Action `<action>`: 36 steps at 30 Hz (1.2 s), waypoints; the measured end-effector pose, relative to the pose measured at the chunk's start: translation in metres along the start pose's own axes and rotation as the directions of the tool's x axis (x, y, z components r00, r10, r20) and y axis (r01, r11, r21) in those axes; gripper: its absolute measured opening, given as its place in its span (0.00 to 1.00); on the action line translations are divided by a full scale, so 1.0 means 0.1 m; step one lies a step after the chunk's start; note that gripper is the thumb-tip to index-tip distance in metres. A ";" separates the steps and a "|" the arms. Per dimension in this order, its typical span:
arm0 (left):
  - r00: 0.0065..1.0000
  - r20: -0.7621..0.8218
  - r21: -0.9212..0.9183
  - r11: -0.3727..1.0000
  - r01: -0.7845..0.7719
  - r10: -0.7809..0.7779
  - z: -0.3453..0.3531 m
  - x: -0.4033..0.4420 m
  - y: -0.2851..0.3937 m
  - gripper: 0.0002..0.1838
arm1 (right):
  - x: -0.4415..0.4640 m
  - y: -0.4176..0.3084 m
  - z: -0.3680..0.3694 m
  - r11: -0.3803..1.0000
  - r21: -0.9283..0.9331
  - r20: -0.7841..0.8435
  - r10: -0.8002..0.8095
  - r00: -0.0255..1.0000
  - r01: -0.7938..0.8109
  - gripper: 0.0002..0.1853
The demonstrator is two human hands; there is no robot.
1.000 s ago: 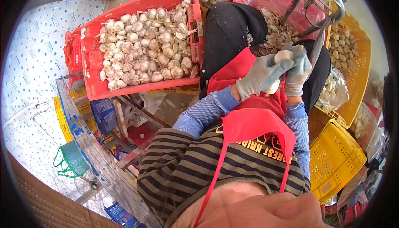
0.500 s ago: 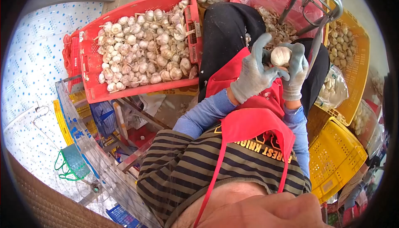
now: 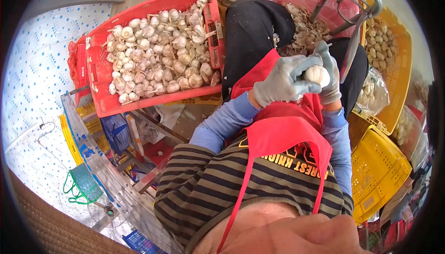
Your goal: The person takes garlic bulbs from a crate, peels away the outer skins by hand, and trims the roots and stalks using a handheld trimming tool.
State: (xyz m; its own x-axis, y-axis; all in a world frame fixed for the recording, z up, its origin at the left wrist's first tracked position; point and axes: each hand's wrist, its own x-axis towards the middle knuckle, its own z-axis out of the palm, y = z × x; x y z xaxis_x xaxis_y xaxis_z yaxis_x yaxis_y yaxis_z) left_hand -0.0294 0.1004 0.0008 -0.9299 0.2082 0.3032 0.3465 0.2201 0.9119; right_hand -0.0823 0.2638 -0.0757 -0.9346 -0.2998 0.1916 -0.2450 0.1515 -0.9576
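Observation:
A whitish garlic bulb (image 3: 317,75) sits between my two gloved hands, above the lap. My left hand (image 3: 286,81), in a grey work glove, is closed with its thumb and fingers pinching the bulb from the left. On the other side my right hand (image 3: 330,79), gloved the same way, wraps round the bulb; part of its fingers is hidden behind it. Beneath the hands lies a red apron (image 3: 287,129). Just beyond them, a heap of papery garlic skins (image 3: 303,27) lies between the knees.
A red crate (image 3: 153,103) full of garlic bulbs (image 3: 157,55) stands at the left. A curved metal frame (image 3: 354,41) rises close to my right hand. Yellow crates (image 3: 378,170) stand at the right, one holding garlic. A metal ladder-like frame (image 3: 99,161) is at lower left.
My left hand's raised thumb and fingers have closed onto the bulb. The bulb has turned and shifted slightly down and right, and now looks whiter. My right hand's fingers have shifted round it.

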 end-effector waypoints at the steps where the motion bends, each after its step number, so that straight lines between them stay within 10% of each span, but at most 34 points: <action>1: 0.994 0.027 -0.092 0.990 0.106 -0.104 -0.02 0.00 -0.04 0.27 | -0.01 0.03 0.01 0.984 0.100 -0.025 0.148 0.989 -0.145 0.19; 4: 0.874 0.158 -0.667 0.602 0.438 -0.460 -0.10 0.02 -0.01 0.29 | -0.03 -0.17 0.03 0.884 0.342 -0.143 0.383 0.913 -0.318 0.17; 14: 0.900 0.098 -0.570 0.717 0.401 -0.425 -0.10 0.00 -0.08 0.29 | -0.14 -0.55 -0.08 0.774 0.550 -0.071 0.419 0.905 -0.315 0.16; 17: 0.908 0.122 -0.565 0.724 0.395 -0.400 -0.09 0.01 0.03 0.29 | -0.18 -0.42 -0.02 0.865 0.458 -0.276 0.357 0.892 -0.205 0.11; 19: 0.941 0.143 -0.404 0.850 0.337 -0.305 -0.16 0.00 0.05 0.28 | -0.13 -0.51 -0.06 0.998 0.048 -0.304 -0.025 0.952 0.042 0.10; 22: 0.806 0.202 -0.444 0.682 0.581 -0.556 -0.13 0.01 0.09 0.29 | -0.17 -0.58 -0.06 0.973 -0.184 -0.181 -0.171 0.968 0.138 0.10; 24: 0.817 0.179 -0.551 0.632 0.545 -0.548 -0.14 0.01 0.07 0.27 | -0.17 -0.56 -0.01 0.967 0.249 -0.254 0.112 0.961 -0.047 0.09; 27: 0.836 0.216 -0.786 0.418 0.455 -0.504 -0.17 -0.03 0.06 0.28 | -0.08 -0.62 -0.19 0.594 0.802 -0.263 0.453 0.852 -0.068 0.14; 30: 0.851 0.219 -0.779 0.440 0.447 -0.478 -0.26 -0.04 0.03 0.30 | -0.11 -0.61 -0.26 0.903 0.363 -0.193 0.312 0.930 -0.228 0.23; 34: 0.875 0.186 -0.724 0.539 0.430 -0.448 -0.21 0.01 0.08 0.33 | -0.14 -0.53 -0.16 0.918 0.313 0.059 0.237 0.970 -0.244 0.24; 36: 0.897 0.103 -0.612 0.683 0.397 -0.430 -0.10 0.01 0.07 0.30 | -0.13 -0.62 0.04 1.000 -0.011 -0.087 -0.004 0.996 0.003 0.17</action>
State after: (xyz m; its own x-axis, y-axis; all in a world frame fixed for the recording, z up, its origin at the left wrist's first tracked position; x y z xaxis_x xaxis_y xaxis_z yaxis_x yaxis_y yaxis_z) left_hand -0.0289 0.0923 0.0100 -0.9705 0.1902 -0.1482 -0.2081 -0.3504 0.9132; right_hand -0.0541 0.2547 -0.0192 -0.9526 -0.2172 0.2132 -0.2503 0.1609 -0.9547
